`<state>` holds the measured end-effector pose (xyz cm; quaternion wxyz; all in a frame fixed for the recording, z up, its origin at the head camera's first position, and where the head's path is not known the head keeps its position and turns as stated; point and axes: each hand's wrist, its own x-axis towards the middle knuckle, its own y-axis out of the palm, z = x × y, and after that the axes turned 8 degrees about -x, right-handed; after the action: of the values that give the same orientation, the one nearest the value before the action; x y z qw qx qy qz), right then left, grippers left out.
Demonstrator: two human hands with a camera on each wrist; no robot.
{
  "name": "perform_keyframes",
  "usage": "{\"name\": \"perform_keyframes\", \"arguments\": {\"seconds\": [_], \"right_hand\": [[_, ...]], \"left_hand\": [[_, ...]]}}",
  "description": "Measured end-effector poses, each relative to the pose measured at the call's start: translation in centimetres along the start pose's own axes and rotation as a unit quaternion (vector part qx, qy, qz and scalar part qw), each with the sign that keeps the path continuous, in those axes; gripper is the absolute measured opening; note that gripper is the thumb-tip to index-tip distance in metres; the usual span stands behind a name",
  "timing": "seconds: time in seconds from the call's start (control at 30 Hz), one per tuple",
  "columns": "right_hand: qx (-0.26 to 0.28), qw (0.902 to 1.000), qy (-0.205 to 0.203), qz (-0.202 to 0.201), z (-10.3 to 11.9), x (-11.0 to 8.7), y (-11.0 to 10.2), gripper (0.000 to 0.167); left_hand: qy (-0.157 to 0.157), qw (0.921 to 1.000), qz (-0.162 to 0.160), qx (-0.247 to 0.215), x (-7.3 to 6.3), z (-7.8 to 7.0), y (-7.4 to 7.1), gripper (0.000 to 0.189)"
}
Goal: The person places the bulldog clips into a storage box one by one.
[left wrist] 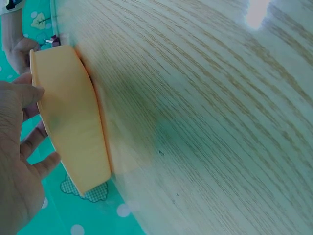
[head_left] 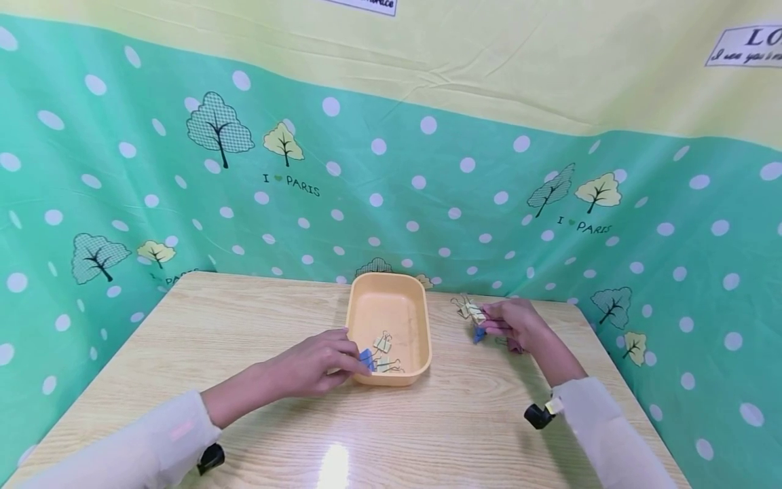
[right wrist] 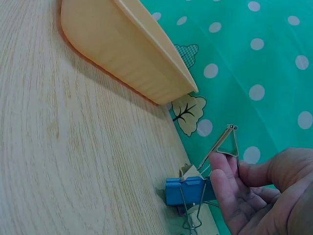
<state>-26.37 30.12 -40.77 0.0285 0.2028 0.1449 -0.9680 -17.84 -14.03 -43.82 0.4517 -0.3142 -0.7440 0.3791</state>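
My left hand point(head_left: 320, 363) is at the near left corner of a peach-coloured plastic bin point(head_left: 420, 319), its thumb and fingers gripping the rim. Inside, close to those fingertips, is a blue binder clip point(head_left: 366, 358); pale yellow binder clips point(head_left: 383, 341) lie near it. To the right of the bin, my right hand point(head_left: 516, 322) pinches a pale yellow binder clip point(right wrist: 229, 142) between thumb and fingers. Just below and beside its fingers sits another blue binder clip point(right wrist: 188, 191), close to more clips. A dark red clip point(head_left: 515, 346) lies under the hand, partly hidden.
The wooden table point(head_left: 269, 435) carries the bin near its back edge. Behind and on both sides hangs a green and yellow curtain point(head_left: 366, 170) with dots and trees. Dark wrist cameras point(head_left: 539, 415) stick out below the sleeves.
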Motion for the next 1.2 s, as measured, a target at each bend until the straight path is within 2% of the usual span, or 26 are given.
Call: {"name": "perform_keyframes", "arguments": {"seconds": [0.2,0.43,0.57,0.63,0.87,0.97,1.2], "right_hand": [[0.002,1.0,0.002,-0.003,-0.3,0.0,-0.2,0.02],[0.007,0.9997,-0.01,0.023,0.1,-0.3,0.0,0.019],[0.0,0.9994,-0.015,0.032,0.4,-0.4,0.4,0.031],[-0.001,0.9993,-0.015,0.034,0.6,-0.5,0.6,0.035],[-0.002,0.9993,-0.019,0.033,1.2,-0.9,1.7,0.036],[-0.015,0.9992,-0.021,0.03,1.4,-0.9,2.3,0.041],[-0.054,0.9974,-0.036,0.029,2.1,-1.1,4.0,0.04]], "left_hand": [[-0.003,1.0,0.003,-0.001,-0.1,-0.1,0.0,0.036],[-0.013,0.9999,0.008,-0.003,-0.1,-0.2,-0.1,0.037],[-0.013,0.9999,0.009,0.001,0.0,-0.2,-0.1,0.037],[-0.012,0.9999,0.008,0.003,0.0,-0.2,-0.1,0.037],[-0.014,0.9999,0.008,0.001,-0.1,-0.1,-0.1,0.037],[-0.018,0.9998,0.01,0.0,-0.1,-0.2,-0.1,0.037],[-0.018,0.9998,0.008,-0.003,-0.1,-0.2,-0.1,0.038]]}}
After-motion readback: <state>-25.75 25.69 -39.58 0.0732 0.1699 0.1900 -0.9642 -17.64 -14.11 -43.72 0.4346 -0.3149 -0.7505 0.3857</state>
